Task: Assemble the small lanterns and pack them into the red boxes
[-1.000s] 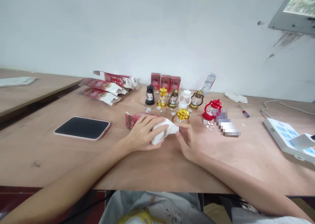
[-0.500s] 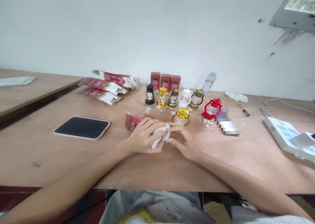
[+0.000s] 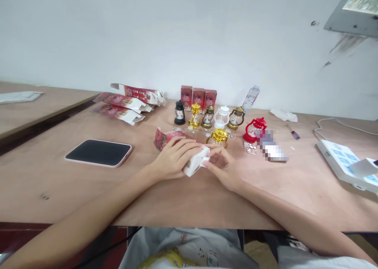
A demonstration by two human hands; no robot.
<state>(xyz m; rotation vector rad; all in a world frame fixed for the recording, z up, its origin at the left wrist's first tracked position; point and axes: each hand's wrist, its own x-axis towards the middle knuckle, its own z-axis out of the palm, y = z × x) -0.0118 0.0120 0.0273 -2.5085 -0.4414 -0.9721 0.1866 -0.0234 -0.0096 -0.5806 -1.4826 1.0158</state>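
Note:
A red and white carton (image 3: 194,163) lies in front of me, its white end toward the right and its red printed part reaching out behind my fingers. My left hand (image 3: 176,158) is wrapped over the carton from the left. At its right end, my right hand (image 3: 223,166) pinches a white flap between thumb and fingers. Just behind my hands stands a gold lantern (image 3: 220,137). Farther back is a row of small lanterns, among them a black one (image 3: 179,113) and a white one (image 3: 221,117). A red lantern (image 3: 254,130) stands to the right.
Flattened red cartons (image 3: 126,103) lie at the back left, and three upright red boxes (image 3: 198,97) stand by the wall. A phone (image 3: 99,153) is on the left. At right are a bottle (image 3: 251,98), a screwdriver (image 3: 293,132) and a white power strip (image 3: 348,162).
The carton has turned, so more of its white side shows. The fingers of my left hand lie farther over it, and my right hand has shifted slightly right with the flap.

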